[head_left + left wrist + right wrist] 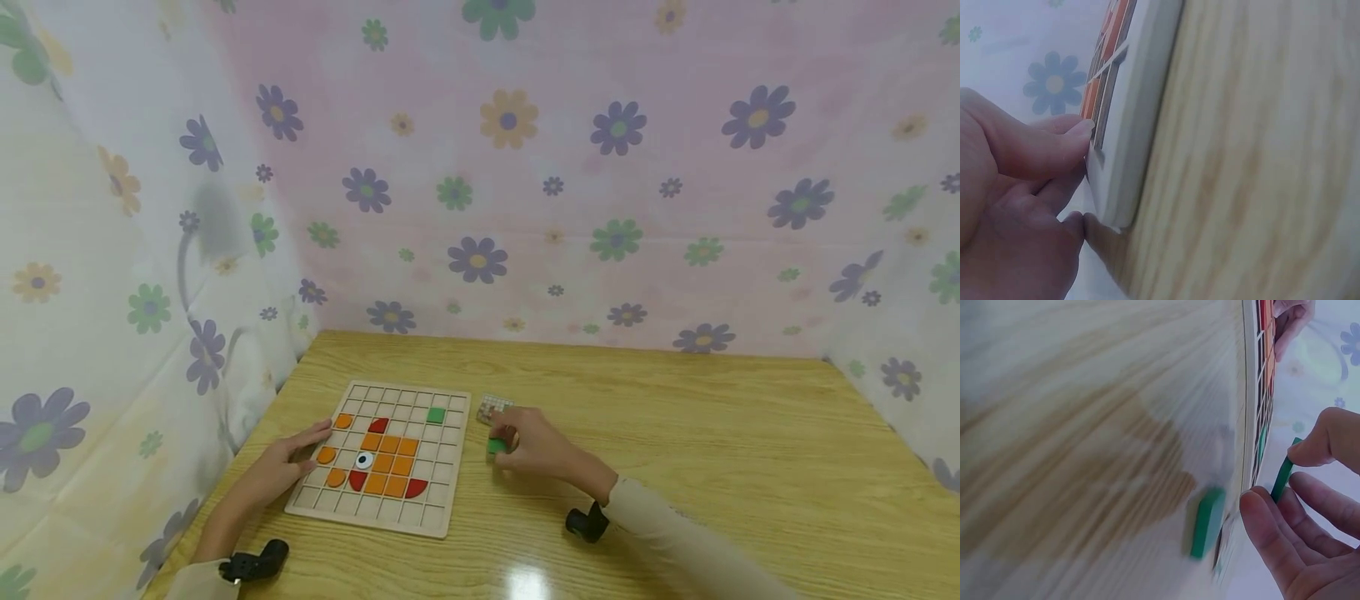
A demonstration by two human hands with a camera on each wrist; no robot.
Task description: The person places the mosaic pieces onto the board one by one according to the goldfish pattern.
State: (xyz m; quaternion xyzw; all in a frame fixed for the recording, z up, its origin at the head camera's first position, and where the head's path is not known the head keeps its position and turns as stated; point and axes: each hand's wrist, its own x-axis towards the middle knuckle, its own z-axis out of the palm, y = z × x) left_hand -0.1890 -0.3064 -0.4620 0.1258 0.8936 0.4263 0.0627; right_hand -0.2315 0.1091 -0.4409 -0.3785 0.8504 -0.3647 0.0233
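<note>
A square wooden grid board (435,521) lies on the left of the table, bearing orange squares and circles, red quarter-round pieces, a white eye piece (364,460) and one green square (436,415). My left hand (273,471) rests at the board's left edge, fingers extended, thumb touching the rim. Right of the board, my right hand (532,446) pinches a thin green tile (1284,475) between thumb and fingertips. The right wrist view shows the tile held off the table. Another green tile (1209,522) lies on the wood close by.
A small patterned card (491,406) lies beside the board's upper right corner, partly behind my right hand. Wooden tabletop (712,433) extends to the right. Flowered cloth (555,208) hangs at the back and both sides, with a lamp-like shape (217,221) showing through at left.
</note>
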